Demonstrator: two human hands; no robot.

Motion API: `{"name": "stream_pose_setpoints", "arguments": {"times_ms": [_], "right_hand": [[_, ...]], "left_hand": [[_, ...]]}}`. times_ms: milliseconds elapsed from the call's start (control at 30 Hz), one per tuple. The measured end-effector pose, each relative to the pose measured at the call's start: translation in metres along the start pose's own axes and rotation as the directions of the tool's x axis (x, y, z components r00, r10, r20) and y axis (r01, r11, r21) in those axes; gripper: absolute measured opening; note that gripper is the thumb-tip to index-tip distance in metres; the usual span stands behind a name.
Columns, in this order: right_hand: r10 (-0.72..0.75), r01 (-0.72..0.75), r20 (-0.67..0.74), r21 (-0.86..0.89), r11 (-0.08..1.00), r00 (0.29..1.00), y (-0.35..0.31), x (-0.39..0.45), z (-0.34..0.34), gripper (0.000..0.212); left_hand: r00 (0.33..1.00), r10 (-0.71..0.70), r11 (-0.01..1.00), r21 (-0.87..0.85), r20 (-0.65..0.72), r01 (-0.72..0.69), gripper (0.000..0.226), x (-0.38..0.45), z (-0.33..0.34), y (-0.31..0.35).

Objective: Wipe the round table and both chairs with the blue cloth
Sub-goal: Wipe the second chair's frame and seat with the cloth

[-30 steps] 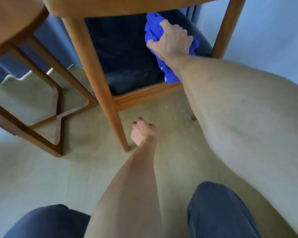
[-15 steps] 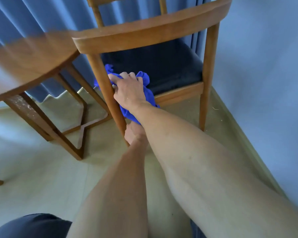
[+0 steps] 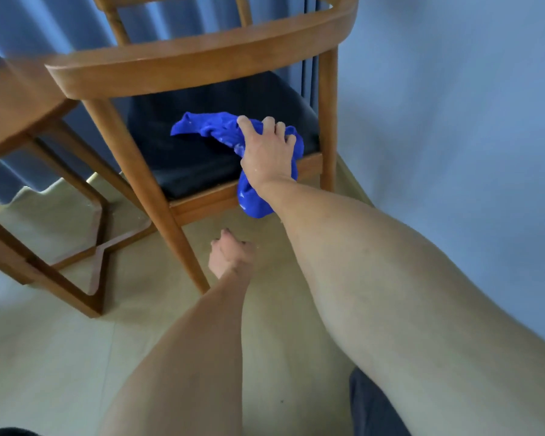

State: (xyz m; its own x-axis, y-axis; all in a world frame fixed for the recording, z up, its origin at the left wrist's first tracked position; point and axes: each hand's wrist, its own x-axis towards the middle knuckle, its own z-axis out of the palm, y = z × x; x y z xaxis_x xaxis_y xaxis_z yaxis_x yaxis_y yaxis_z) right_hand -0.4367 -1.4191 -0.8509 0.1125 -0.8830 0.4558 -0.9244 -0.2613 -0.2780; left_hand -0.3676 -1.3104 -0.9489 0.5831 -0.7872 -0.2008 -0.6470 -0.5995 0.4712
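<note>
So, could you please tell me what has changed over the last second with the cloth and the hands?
The right hand, gripping the blue cloth, went from the chair's front leg half a second ago back onto the dark seat. The left hand stayed low near the floor, loosely curled, holding nothing.

Right hand (image 3: 269,152) presses the blue cloth (image 3: 214,129) onto the chair's (image 3: 183,64) dark seat.
</note>
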Motion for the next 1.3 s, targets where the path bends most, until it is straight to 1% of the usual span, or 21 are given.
{"name": "stream_pose_setpoints", "arguments": {"times_ms": [67,100,133,167,233,267,367,433,533,667,767,833,867,933,1033,1100,1167,1233,1300], "right_hand": [[0.114,-0.116,-0.037,-0.065,0.991,0.993,0.033,0.007,-0.004,0.05],[0.142,-0.148,-0.061,-0.114,0.982,0.988,0.047,0.01,-0.005,0.048],[0.135,-0.148,-0.079,-0.177,0.973,0.988,0.058,0.011,-0.004,0.048],[0.098,-0.116,-0.086,-0.241,0.963,0.991,0.064,0.011,-0.002,0.048],[0.034,-0.06,-0.093,-0.29,0.955,0.995,0.068,0.011,0.005,0.05],[0.047,-0.071,-0.094,-0.272,0.96,0.995,0.067,0.011,0.007,0.054],[0.17,-0.181,-0.093,-0.131,0.975,0.981,0.065,0.007,0.013,0.064],[0.222,-0.231,-0.122,-0.069,0.971,0.967,0.062,0.002,0.016,0.063],[0.275,-0.285,-0.187,-0.026,0.958,0.943,0.057,-0.003,0.023,0.057],[0.411,-0.421,-0.238,0.012,0.907,0.88,0.041,-0.006,0.033,0.058],[0.525,-0.511,-0.224,0.12,0.851,0.821,0.018,-0.015,0.035,0.061],[0.559,-0.516,-0.222,0.223,0.827,0.799,-0.003,-0.027,0.037,0.061],[0.558,-0.498,-0.222,0.275,0.823,0.799,-0.017,-0.036,0.038,0.061],[0.529,-0.442,-0.197,0.358,0.823,0.826,-0.045,-0.055,0.043,0.069],[0.403,-0.318,-0.131,0.418,0.851,0.906,-0.075,-0.082,0.045,0.085],[0.268,-0.194,-0.141,0.395,0.898,0.953,-0.082,-0.096,0.047,0.088],[0.111,-0.044,-0.173,0.352,0.935,0.979,-0.086,-0.107,0.049,0.085],[0.005,0.051,-0.181,0.298,0.953,0.983,-0.082,-0.11,0.049,0.082],[-0.063,0.109,-0.184,0.253,0.961,0.981,-0.069,-0.1,0.048,0.083]], "left_hand": [[1.0,0.005,1.0,-0.003,-0.017,-0.005,0.033,0.002,0.003,0.007],[1.0,0.002,1.0,-0.001,-0.023,-0.002,0.034,0.004,0.004,0.01],[1.0,-0.002,1.0,0.001,-0.023,0.002,0.034,0.006,0.006,0.011],[1.0,-0.002,1.0,-0.001,-0.016,0.002,0.034,0.007,0.007,0.013],[1.0,-0.001,1.0,-0.014,-0.007,0.001,0.032,0.008,0.013,0.014],[1.0,-0.004,1.0,-0.015,0.0,0.004,0.031,0.008,0.016,0.013],[1.0,-0.011,1.0,-0.021,0.027,0.011,0.029,0.004,0.027,0.007],[0.999,-0.016,0.999,-0.031,0.028,0.017,0.029,0.004,0.034,0.0],[0.999,-0.033,0.998,-0.048,0.016,0.034,0.027,0.006,0.037,-0.011],[0.997,-0.056,0.995,-0.083,-0.047,0.052,0.029,0.008,0.027,-0.03],[0.991,-0.096,0.99,-0.115,-0.097,0.085,0.03,0.005,0.013,-0.049],[0.986,-0.125,0.985,-0.13,-0.108,0.111,0.031,0.003,0.004,-0.057],[0.985,-0.134,0.984,-0.135,-0.111,0.119,0.031,0.001,-0.001,-0.06],[0.984,-0.137,0.983,-0.14,-0.117,0.12,0.029,0.0,-0.012,-0.061],[0.984,-0.127,0.984,-0.143,-0.124,0.109,0.024,-0.002,-0.023,-0.058],[0.988,-0.12,0.981,-0.162,-0.095,0.103,0.026,-0.005,-0.026,-0.052],[0.99,-0.128,0.975,-0.19,-0.063,0.114,0.035,-0.004,-0.025,-0.048],[0.989,-0.14,0.974,-0.188,-0.05,0.129,0.038,-0.009,-0.019,-0.046],[0.993,-0.1,0.985,-0.146,-0.058,0.091,0.029,-0.018,-0.011,-0.044]]}}
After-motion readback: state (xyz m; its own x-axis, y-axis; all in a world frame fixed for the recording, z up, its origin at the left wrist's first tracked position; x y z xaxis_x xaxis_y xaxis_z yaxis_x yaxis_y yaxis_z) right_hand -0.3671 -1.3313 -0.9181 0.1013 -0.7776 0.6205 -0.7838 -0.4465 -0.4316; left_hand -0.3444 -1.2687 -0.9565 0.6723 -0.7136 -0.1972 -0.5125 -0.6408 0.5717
